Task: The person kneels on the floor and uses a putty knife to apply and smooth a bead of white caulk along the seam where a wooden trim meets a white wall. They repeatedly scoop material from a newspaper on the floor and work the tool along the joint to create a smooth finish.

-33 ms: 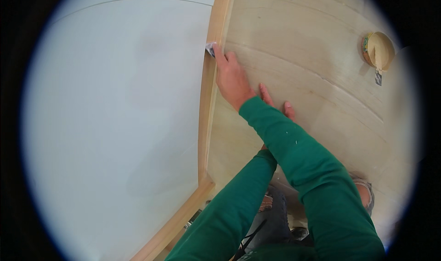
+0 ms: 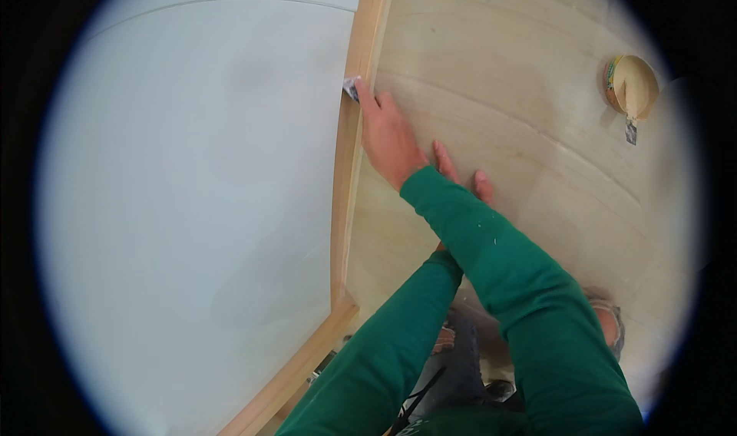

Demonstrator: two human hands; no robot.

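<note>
My right hand [image 2: 389, 140] pinches a small flat piece with whitish and dark patches [image 2: 351, 88]. Its exact kind is hard to make out. The piece rests against the light wooden edge strip [image 2: 343, 198] that runs beside a white panel [image 2: 207, 152]. My right forearm crosses over my left one. Most of my left hand [image 2: 445, 162] is hidden under that sleeve. Its visible fingers are stretched out and apart on the pale wood surface [image 2: 522, 90].
A round tub [image 2: 611, 90] of beige paste stands at the far right, with a paste-smeared flat stick or spatula [image 2: 632, 129] leaning out of it. Near me, the wooden strip turns a corner toward the lower left. My knees show below.
My right hand and the small piece have slid slightly toward me along the wooden strip. My left hand has stayed in place.
</note>
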